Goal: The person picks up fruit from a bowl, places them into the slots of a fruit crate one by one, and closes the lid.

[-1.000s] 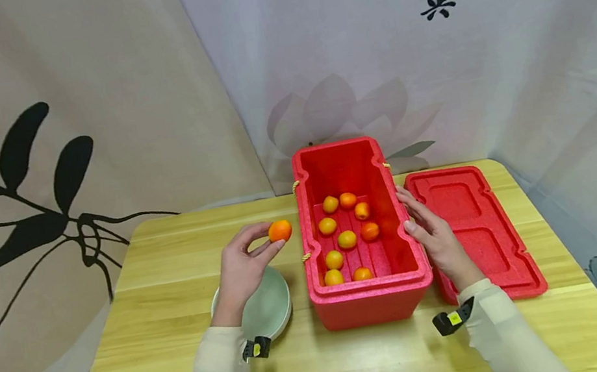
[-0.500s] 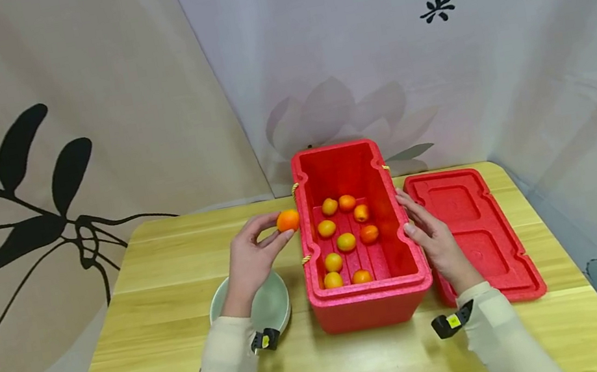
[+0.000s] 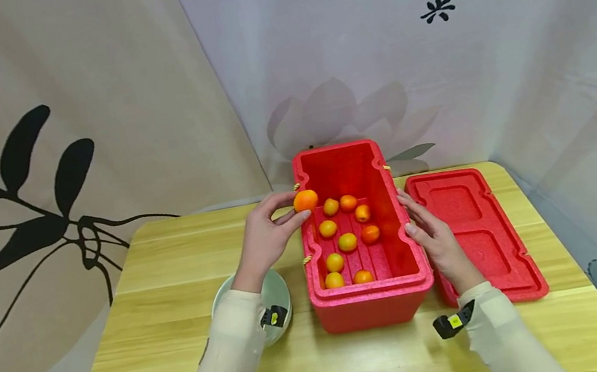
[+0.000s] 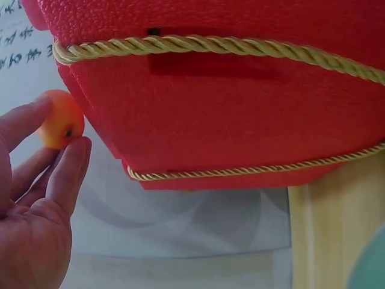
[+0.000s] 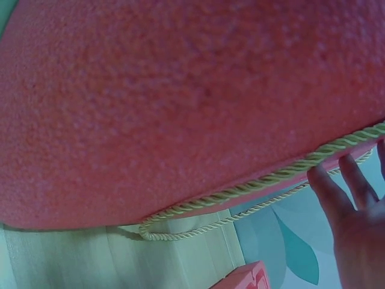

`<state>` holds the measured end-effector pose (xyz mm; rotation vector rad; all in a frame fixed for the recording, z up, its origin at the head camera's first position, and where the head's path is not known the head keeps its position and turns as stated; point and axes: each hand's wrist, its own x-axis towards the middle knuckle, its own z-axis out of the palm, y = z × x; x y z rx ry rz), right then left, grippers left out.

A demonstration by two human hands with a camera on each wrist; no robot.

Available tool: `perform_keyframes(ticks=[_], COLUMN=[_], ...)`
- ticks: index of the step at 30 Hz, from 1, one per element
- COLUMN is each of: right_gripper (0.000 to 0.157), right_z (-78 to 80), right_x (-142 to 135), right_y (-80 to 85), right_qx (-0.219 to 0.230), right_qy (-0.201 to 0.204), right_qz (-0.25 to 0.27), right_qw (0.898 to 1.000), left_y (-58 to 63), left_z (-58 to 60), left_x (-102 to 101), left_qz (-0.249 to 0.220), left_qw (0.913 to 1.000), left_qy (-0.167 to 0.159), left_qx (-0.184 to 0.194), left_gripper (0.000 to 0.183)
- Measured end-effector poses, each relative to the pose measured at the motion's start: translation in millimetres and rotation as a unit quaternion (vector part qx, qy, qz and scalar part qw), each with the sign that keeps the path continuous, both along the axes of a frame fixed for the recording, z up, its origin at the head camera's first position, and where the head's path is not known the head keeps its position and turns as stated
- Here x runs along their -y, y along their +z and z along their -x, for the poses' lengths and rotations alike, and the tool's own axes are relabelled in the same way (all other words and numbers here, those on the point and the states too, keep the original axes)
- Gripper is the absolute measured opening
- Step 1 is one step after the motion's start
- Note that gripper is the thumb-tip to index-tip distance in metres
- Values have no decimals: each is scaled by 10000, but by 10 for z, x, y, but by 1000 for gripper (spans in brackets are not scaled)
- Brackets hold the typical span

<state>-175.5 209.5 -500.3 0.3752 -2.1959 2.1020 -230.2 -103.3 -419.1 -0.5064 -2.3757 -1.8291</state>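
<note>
In the head view my left hand (image 3: 264, 239) pinches a small orange fruit (image 3: 305, 200) between thumb and fingers, over the left rim of an open red foam box (image 3: 371, 288). The left wrist view shows the same fruit (image 4: 62, 119) with a dark spot on its skin, close beside the box wall. Several yellow and orange fruits (image 3: 347, 242) lie scattered on the box floor. My right hand (image 3: 440, 246) rests along the box's right side, its fingers extended near the gold rope handle (image 5: 283, 174) in the right wrist view.
The red lid (image 3: 486, 246) lies on the wooden table (image 3: 364, 366), right of the box and partly behind my right hand. A pale green bowl (image 3: 277, 287) stands left of the box, partly covered by my left forearm. Printed curtains (image 3: 160, 104) hang behind the table.
My left hand has moved right and slightly away from me, carrying the orange fruit from left of the box to over its left rim. The right hand has stayed at the box's side.
</note>
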Motion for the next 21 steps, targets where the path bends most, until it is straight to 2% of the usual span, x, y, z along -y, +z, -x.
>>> perform_keyframes(ticks=[9,21], right_gripper=[52,52], right_z=[3,-2], right_x=[23,27], right_y=[18,19], right_qx=[17,-172], right_qy=[10,46], right_qz=[64,211], right_qw=[10000,9996], left_y=[81,164], left_z=[119,256], left_x=[-54,-191], left_qz=[345,534], left_qw=[9994,9983], left_qy=[-51,-73], left_qx=[-55,-229], left_gripper=[36,36])
